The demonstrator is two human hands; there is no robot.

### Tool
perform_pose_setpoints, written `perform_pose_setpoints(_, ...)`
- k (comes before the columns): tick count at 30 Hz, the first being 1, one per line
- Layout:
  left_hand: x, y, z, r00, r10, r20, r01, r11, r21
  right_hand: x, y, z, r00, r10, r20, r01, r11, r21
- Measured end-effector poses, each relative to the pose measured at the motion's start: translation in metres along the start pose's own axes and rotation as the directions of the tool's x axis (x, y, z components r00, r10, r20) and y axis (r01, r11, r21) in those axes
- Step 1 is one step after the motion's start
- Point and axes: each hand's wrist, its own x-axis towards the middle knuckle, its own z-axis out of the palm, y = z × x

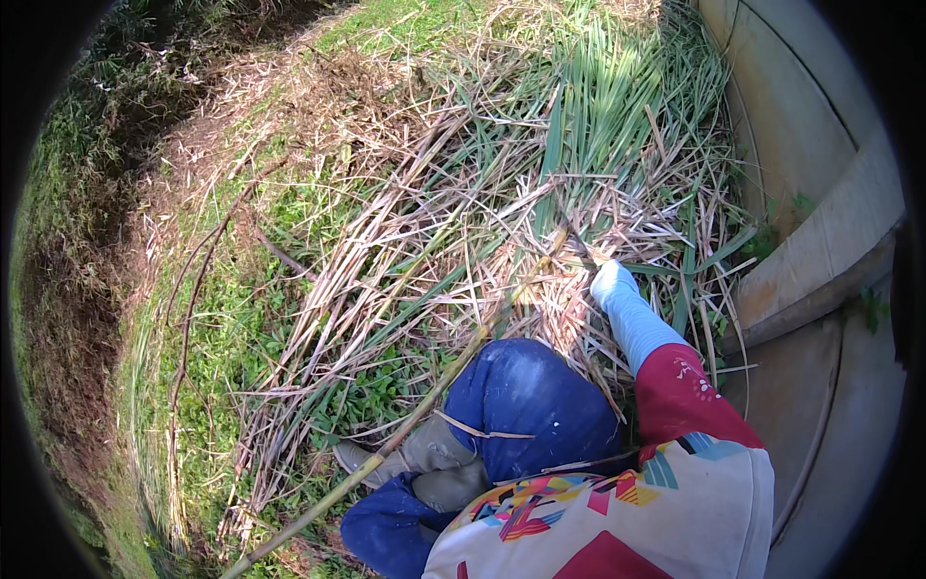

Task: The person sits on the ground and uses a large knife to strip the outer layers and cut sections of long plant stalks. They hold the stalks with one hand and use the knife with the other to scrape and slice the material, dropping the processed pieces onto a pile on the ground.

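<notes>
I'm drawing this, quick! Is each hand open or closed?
Left hand: not in view, can't tell.
Right hand: down by the dry leaves; fingers too unclear to tell open, closed or holding.

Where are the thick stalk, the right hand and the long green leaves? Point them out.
Thick stalk (413,422): head view, about midway along its visible length.
Right hand (609,282): head view, middle of the hand.
Long green leaves (608,111): head view, middle of the bright clump near the top.
</notes>
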Motion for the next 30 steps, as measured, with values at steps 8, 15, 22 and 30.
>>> perform_pose_setpoints(8,-0.009,0.008,-0.044,0.989,-0.037,-0.146,0.043,0.998,0.040,-0.052,0.042,0.049,0.975,0.094,-0.202,-0.049,0.976,0.214)
perform_pose_setpoints(15,-0.023,0.033,-0.143,0.914,-0.074,-0.398,0.086,0.996,0.011,-0.106,0.007,0.005,0.873,-0.292,-0.391,0.304,0.952,-0.033)
perform_pose_setpoints(22,-0.059,0.015,-0.208,0.829,-0.229,-0.510,0.056,0.941,-0.332,-0.116,-0.133,-0.016,0.222,-0.971,-0.090,0.821,0.236,-0.520)
perform_pose_setpoints(30,-0.119,0.043,-0.137,0.474,-0.200,-0.857,-0.072,0.962,-0.264,-0.078,-0.130,0.004,0.259,-0.888,0.380,0.890,0.066,-0.452)
